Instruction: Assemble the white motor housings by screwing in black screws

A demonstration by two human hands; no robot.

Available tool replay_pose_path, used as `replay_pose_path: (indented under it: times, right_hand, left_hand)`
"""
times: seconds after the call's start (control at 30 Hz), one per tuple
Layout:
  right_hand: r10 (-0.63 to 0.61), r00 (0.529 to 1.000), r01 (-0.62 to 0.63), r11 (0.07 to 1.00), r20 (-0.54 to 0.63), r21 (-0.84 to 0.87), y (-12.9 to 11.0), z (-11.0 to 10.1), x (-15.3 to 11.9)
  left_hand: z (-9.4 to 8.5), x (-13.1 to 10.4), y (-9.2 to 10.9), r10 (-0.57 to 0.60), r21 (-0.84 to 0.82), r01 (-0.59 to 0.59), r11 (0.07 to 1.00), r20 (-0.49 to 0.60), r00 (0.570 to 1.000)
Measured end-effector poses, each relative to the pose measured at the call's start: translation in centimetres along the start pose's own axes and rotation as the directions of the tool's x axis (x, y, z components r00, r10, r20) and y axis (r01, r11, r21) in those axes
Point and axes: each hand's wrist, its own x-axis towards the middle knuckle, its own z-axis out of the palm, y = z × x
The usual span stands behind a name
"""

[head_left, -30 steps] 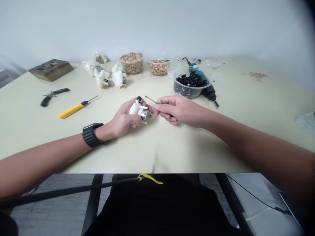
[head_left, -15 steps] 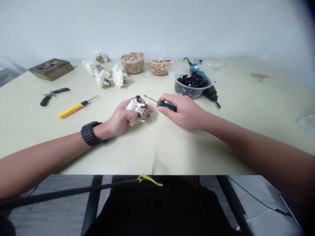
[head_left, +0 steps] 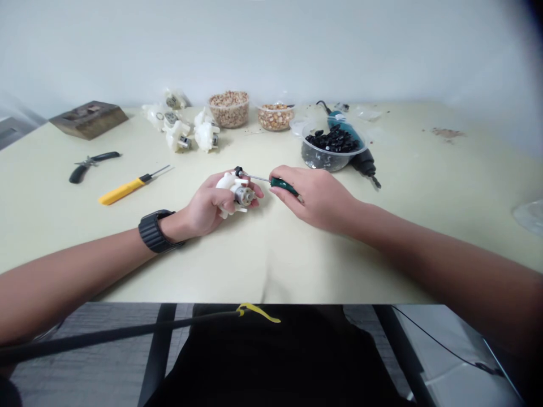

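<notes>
My left hand is closed around a white plastic gearbox with a round silver motor facing right. A small black part sits at the top of the gearbox, by my fingertips. In my right hand is a screwdriver with a dark green handle, gripped between thumb and fingers. Its shaft points left, and the tip meets or lies right at the black part; exact contact is too small to tell.
Behind my hands stand a tub of black parts, a teal power drill, and tubs of small brown pieces and screws. Several white gearboxes, a metal-and-wood block, pliers and a yellow-handled screwdriver lie left.
The screwdriver's tip has moved left and slightly down to the black part, its shaft now flatter. My left hand has barely moved, with the gearbox turned a little.
</notes>
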Motion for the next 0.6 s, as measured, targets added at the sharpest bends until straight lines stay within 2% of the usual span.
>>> replay_pose_path:
  times: [0.23,0.33,0.47,0.6]
  right_hand:
    - [-0.007,1.000,0.007,0.999,0.013,-0.042,0.1,-0.1,-0.1]
    - [-0.025,1.000,0.027,0.985,0.017,-0.168,-0.3,-0.2,-0.1]
    - [-0.028,0.998,0.046,0.923,0.053,-0.383,-1.5,-0.7,0.2]
    - [-0.039,0.997,0.065,0.913,0.073,-0.403,-2.0,-0.8,0.6]
  left_hand:
    - [-0.2,0.0,-0.2,0.007,-0.042,-0.007,0.999,0.017,1.000]
    - [-0.2,0.0,-0.2,0.011,-0.036,-0.011,0.999,0.017,1.000]
    - [-0.1,-0.1,-0.2,0.010,0.002,-0.010,1.000,0.021,1.000]
    - [0.1,-0.2,-0.3,0.029,0.043,-0.030,0.999,0.012,0.999]
